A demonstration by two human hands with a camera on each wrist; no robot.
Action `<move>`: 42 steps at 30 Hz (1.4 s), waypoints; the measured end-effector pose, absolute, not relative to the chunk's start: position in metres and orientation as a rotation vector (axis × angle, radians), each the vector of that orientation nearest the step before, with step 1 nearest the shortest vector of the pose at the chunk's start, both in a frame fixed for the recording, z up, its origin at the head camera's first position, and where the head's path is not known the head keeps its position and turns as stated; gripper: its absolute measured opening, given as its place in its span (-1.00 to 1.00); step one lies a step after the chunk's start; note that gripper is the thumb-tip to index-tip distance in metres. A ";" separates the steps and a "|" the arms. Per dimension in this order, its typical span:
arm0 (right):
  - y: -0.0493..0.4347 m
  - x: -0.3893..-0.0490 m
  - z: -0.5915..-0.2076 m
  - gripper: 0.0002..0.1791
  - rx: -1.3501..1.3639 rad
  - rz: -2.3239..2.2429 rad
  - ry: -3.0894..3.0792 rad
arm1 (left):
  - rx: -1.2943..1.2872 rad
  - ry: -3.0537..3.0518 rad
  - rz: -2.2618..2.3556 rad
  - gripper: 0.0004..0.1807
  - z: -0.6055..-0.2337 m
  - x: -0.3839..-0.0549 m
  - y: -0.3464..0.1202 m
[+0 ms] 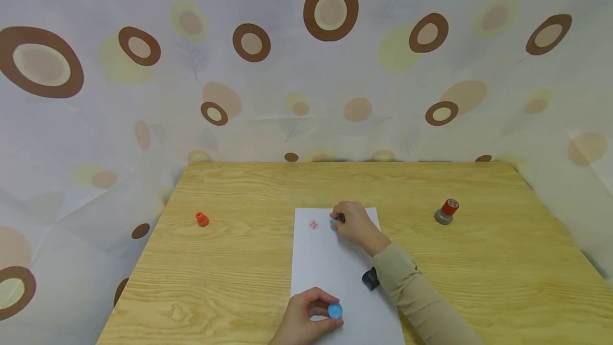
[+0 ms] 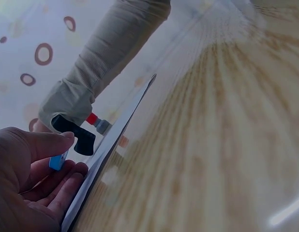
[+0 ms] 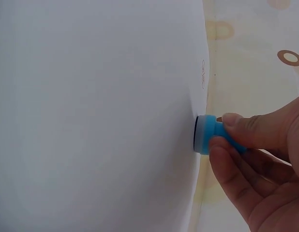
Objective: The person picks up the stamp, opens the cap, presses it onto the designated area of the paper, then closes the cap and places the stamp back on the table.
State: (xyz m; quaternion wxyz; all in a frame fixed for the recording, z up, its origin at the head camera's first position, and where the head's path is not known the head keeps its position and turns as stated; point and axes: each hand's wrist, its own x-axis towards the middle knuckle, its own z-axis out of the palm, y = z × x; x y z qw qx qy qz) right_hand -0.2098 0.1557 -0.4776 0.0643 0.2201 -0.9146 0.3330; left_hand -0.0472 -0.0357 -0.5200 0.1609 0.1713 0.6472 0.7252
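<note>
Near the far edge of a white sheet of paper (image 1: 316, 270), my right hand (image 1: 354, 222) pinches a blue stamp (image 3: 207, 135) between thumb and fingers. In the right wrist view its round base meets the paper. My left hand (image 1: 306, 317), lower down over the sheet, holds a round blue cap (image 1: 335, 311) between thumb and fingers. The left wrist view has the cap (image 2: 58, 161) partly hidden by the thumb. A round red stamp print (image 1: 313, 224) shows on the paper, left of the blue stamp.
An orange-red stepped piece (image 1: 202, 219) stands on the wooden table (image 1: 230, 281) at left. To the right is a red and grey stamp (image 1: 447, 212). A black device (image 1: 371, 278) sits by the right sleeve (image 1: 421, 302). A patterned curtain (image 1: 278, 79) rises behind the table.
</note>
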 end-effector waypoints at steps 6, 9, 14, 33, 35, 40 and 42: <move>0.156 -0.211 -0.476 -0.87 0.677 1.002 -2.753 | 0.483 1.829 2.071 -0.70 -0.520 -0.048 -0.036; 0.156 -0.211 -0.477 -0.87 0.687 1.000 -2.747 | 0.490 1.827 2.072 -0.70 -0.519 -0.048 -0.036; 0.155 -0.211 -0.477 -0.87 0.690 1.006 -2.746 | 0.497 1.829 2.071 -0.69 -0.519 -0.048 -0.037; 0.157 -0.212 -0.474 -0.87 0.702 1.026 -2.775 | 0.484 1.855 2.063 -0.69 -0.516 -0.047 -0.037; 0.157 -0.212 -0.473 -0.87 0.686 1.033 -2.796 | 0.482 1.856 2.064 -0.69 -0.516 -0.047 -0.037; 0.158 -0.211 -0.471 -0.86 0.651 1.041 -2.848 | 0.480 1.854 2.060 -0.69 -0.516 -0.047 -0.036; 0.158 -0.211 -0.470 -0.86 0.667 1.039 -2.856 | 0.476 1.851 2.058 -0.69 -0.516 -0.047 -0.035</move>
